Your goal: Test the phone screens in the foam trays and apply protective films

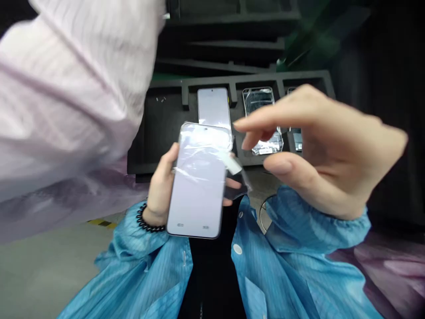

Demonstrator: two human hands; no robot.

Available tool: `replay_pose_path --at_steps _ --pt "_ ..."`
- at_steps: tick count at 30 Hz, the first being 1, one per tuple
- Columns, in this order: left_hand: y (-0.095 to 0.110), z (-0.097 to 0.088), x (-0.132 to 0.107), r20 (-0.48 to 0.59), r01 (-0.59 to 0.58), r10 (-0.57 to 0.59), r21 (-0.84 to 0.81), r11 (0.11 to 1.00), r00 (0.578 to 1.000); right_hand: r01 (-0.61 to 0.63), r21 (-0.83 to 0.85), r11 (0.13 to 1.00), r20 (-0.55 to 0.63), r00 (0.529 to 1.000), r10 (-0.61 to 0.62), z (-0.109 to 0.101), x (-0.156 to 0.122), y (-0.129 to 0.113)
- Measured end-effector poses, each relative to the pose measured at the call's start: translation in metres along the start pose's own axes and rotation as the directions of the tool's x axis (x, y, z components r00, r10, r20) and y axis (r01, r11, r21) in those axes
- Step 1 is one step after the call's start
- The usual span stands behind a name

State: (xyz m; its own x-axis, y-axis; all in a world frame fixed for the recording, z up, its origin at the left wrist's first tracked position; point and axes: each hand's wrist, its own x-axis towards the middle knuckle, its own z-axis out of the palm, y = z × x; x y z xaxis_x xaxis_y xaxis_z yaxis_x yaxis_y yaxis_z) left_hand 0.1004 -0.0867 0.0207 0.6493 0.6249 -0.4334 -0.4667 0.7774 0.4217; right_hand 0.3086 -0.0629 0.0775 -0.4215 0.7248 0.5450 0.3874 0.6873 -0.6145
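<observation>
My left hand [160, 186] is wrapped round a smartphone [199, 186] and holds it upright, screen toward me, just above my lap. A clear protective film covers the screen, and a loose tab of it [234, 166] sticks out at the right edge. My right hand [318, 150] hovers to the right of the phone's top corner. Its fingers are stretched out and apart, the index finger points left, and nothing is in them. A black bead bracelet [146, 221] sits on my left wrist.
A black foam tray [162, 115] lies just beyond the hands, with a bare phone [214, 106] and two film-wrapped ones [262, 117] standing in its slots. A co-worker's pale pink sleeve [66, 97] fills the upper left. Dark shelving is behind.
</observation>
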Motion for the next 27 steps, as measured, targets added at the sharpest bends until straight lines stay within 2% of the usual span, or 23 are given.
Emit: replay_pose_path --at_steps 2,5,7,9,11,14,16,18,19,21,23,24,25,26,27 --pt "0.014 -0.012 -0.004 -0.086 -0.077 0.079 0.026 0.997 0.993 -0.164 -0.07 0.984 -0.121 0.981 0.155 0.002 -0.023 0.005" --pt "0.038 -0.031 -0.009 -0.259 -0.117 0.154 0.152 0.981 0.954 -0.321 -0.077 0.944 -0.123 0.943 0.31 0.004 -0.058 0.02" --pt "0.057 -0.041 -0.01 -0.393 -0.058 0.149 0.232 0.971 0.907 -0.396 -0.062 0.916 -0.128 0.913 0.387 0.007 -0.075 0.03" --pt "0.075 -0.049 -0.006 -0.51 -0.036 0.192 0.299 0.954 0.839 -0.449 -0.047 0.892 -0.141 0.887 0.439 0.011 -0.085 0.036" --pt "0.092 -0.057 0.003 -0.534 -0.068 0.294 0.402 0.913 0.793 -0.456 -0.046 0.889 -0.148 0.883 0.445 0.018 -0.086 0.039" --pt "0.108 -0.068 0.022 -0.451 -0.122 0.443 0.582 0.804 0.775 -0.378 -0.074 0.923 -0.133 0.921 0.367 0.031 -0.076 0.041" --pt "0.111 -0.075 0.032 -0.395 -0.144 0.523 0.678 0.721 0.756 -0.323 -0.095 0.942 -0.116 0.943 0.312 0.04 -0.066 0.041" --pt "0.108 -0.08 0.035 -0.329 -0.154 0.63 0.795 0.587 0.703 -0.287 -0.119 0.951 -0.108 0.955 0.275 0.047 -0.057 0.042" --pt "0.104 -0.081 0.032 -0.27 -0.152 0.7 0.866 0.477 0.661 -0.27 -0.138 0.953 -0.107 0.96 0.257 0.05 -0.054 0.043" --pt "0.091 -0.084 0.021 -0.063 -0.117 0.835 0.981 0.151 0.547 -0.227 -0.19 0.955 -0.106 0.972 0.209 0.056 -0.049 0.046" --pt "0.073 -0.088 0.005 0.201 -0.052 0.883 0.979 -0.198 0.424 -0.171 -0.254 0.952 -0.091 0.984 0.152 0.061 -0.046 0.049" --pt "0.063 -0.092 -0.004 0.28 -0.017 0.877 0.955 -0.297 0.391 -0.142 -0.291 0.946 -0.075 0.989 0.126 0.064 -0.046 0.05" --pt "0.052 -0.097 -0.012 0.358 0.005 0.877 0.925 -0.38 0.319 -0.116 -0.329 0.937 -0.055 0.993 0.103 0.066 -0.046 0.052" --pt "0.041 -0.103 -0.019 0.407 0.037 0.867 0.9 -0.435 0.288 -0.094 -0.366 0.926 -0.03 0.996 0.089 0.068 -0.045 0.053" --pt "0.031 -0.11 -0.025 0.42 0.077 0.855 0.884 -0.462 0.304 -0.077 -0.397 0.915 -0.006 0.997 0.081 0.07 -0.046 0.054"
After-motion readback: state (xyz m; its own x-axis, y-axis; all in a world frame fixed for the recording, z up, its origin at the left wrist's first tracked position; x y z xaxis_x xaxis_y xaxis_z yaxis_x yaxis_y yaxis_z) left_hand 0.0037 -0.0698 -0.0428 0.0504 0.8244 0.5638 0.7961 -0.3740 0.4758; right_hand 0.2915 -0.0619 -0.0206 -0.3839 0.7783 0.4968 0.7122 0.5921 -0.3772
